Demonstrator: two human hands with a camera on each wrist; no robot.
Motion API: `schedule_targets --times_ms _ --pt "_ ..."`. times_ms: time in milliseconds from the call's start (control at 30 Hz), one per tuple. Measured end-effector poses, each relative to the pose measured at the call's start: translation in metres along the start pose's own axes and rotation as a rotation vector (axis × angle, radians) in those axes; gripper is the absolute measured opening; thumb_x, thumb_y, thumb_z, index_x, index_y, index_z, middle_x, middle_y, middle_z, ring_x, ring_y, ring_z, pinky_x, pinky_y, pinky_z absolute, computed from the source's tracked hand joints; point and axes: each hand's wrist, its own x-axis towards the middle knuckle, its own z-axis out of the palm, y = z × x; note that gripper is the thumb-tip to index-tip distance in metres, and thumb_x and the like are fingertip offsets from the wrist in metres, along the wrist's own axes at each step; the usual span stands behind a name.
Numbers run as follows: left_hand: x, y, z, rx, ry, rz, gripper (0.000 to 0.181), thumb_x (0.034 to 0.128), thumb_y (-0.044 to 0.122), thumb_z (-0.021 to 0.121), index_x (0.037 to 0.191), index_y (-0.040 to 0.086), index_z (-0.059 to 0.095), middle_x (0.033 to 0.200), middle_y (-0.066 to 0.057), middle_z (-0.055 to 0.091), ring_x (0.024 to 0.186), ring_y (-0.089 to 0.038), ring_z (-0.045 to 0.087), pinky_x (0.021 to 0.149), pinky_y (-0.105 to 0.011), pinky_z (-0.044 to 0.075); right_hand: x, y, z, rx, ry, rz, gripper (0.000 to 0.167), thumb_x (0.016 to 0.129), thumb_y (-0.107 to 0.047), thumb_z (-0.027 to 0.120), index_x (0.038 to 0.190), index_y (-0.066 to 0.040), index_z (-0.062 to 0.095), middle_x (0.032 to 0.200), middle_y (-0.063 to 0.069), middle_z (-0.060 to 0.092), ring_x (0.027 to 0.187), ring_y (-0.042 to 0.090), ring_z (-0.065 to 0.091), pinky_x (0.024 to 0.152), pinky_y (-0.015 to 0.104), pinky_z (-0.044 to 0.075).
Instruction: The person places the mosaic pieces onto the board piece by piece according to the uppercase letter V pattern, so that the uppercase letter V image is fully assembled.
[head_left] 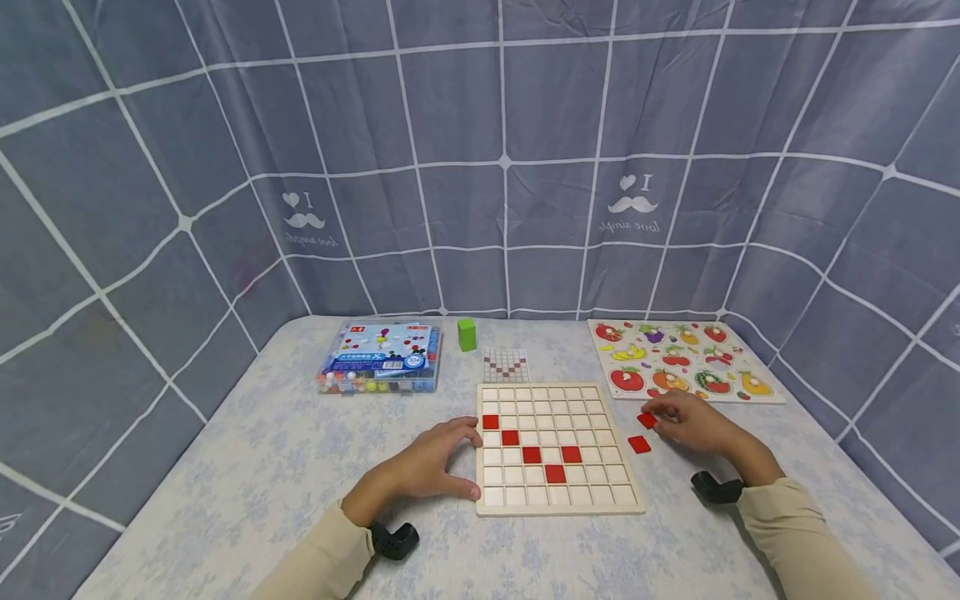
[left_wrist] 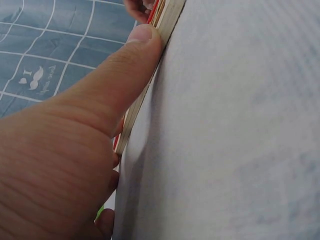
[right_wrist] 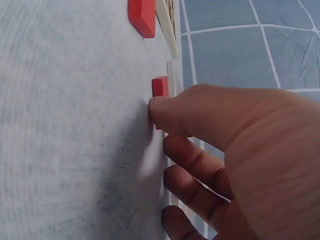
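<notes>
A wooden grid board (head_left: 561,508) lies flat on the table, with several red square tiles (head_left: 532,455) in its cells. At its left edge, my left hand (head_left: 431,462) rests with thumb and fingers spread; the left wrist view shows the thumb (left_wrist: 142,45) touching the board's side (left_wrist: 135,112). To the right of the board, my right hand (head_left: 690,423) pinches a loose red tile (head_left: 647,420) at table level. In the right wrist view the thumb (right_wrist: 167,111) covers part of that tile (right_wrist: 160,86), and the index finger is hidden. Another red tile (head_left: 639,444) lies nearby.
Behind the board lies a small pattern card (head_left: 506,365) with a V of marked squares. A green block (head_left: 467,335) and a clear plastic box (head_left: 381,358) stand at the back left. A fruit puzzle board (head_left: 686,360) lies at the back right, before a grey curtain.
</notes>
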Motion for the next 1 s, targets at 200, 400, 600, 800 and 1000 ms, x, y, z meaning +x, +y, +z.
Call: schedule_targets --times_ms 200,400,600,800,1000 --pt "-0.001 0.001 -0.001 -0.006 0.005 0.005 0.059 0.0811 0.047 0.084 0.123 0.020 0.053 0.158 -0.013 0.037 0.145 -0.036 0.032 0.113 -0.060 0.027 0.000 -0.005 -0.001 -0.018 0.026 0.054 0.022 0.090 -0.006 0.075 0.111 0.000 0.071 0.106 0.008 0.068 0.101 0.031 0.061 0.088 0.054 0.050" --pt "-0.002 0.002 -0.001 -0.022 0.010 0.008 0.059 0.0810 0.045 0.085 0.123 0.019 0.053 0.157 -0.013 0.037 0.145 -0.036 0.031 0.113 -0.060 0.027 -0.001 -0.007 -0.002 -0.055 0.020 0.058 0.020 0.090 -0.009 0.076 0.108 0.000 0.071 0.101 0.006 0.066 0.094 0.026 0.061 0.084 0.050 0.052" --pt "-0.002 0.003 0.000 -0.025 0.011 0.012 0.060 0.0813 0.045 0.085 0.123 0.016 0.054 0.157 -0.015 0.037 0.145 -0.037 0.031 0.113 -0.061 0.026 0.001 -0.009 -0.003 -0.201 0.013 0.006 0.016 0.088 -0.013 0.078 0.101 -0.005 0.072 0.094 0.000 0.060 0.083 0.016 0.055 0.076 0.042 0.051" --pt "-0.001 0.002 0.001 -0.016 0.009 0.012 0.060 0.0817 0.046 0.084 0.124 0.017 0.053 0.157 -0.014 0.037 0.145 -0.036 0.032 0.113 -0.060 0.027 0.003 -0.012 -0.003 -0.211 0.026 -0.036 0.017 0.087 -0.016 0.080 0.099 -0.007 0.071 0.093 -0.002 0.060 0.084 0.015 0.056 0.076 0.041 0.052" --pt "-0.001 0.001 0.001 -0.012 0.012 0.004 0.060 0.0809 0.046 0.085 0.124 0.019 0.053 0.157 -0.013 0.037 0.145 -0.035 0.031 0.113 -0.059 0.026 0.013 -0.022 0.004 -0.137 0.038 -0.025 0.019 0.088 -0.017 0.080 0.102 -0.007 0.072 0.094 -0.002 0.059 0.086 0.016 0.054 0.077 0.039 0.052"
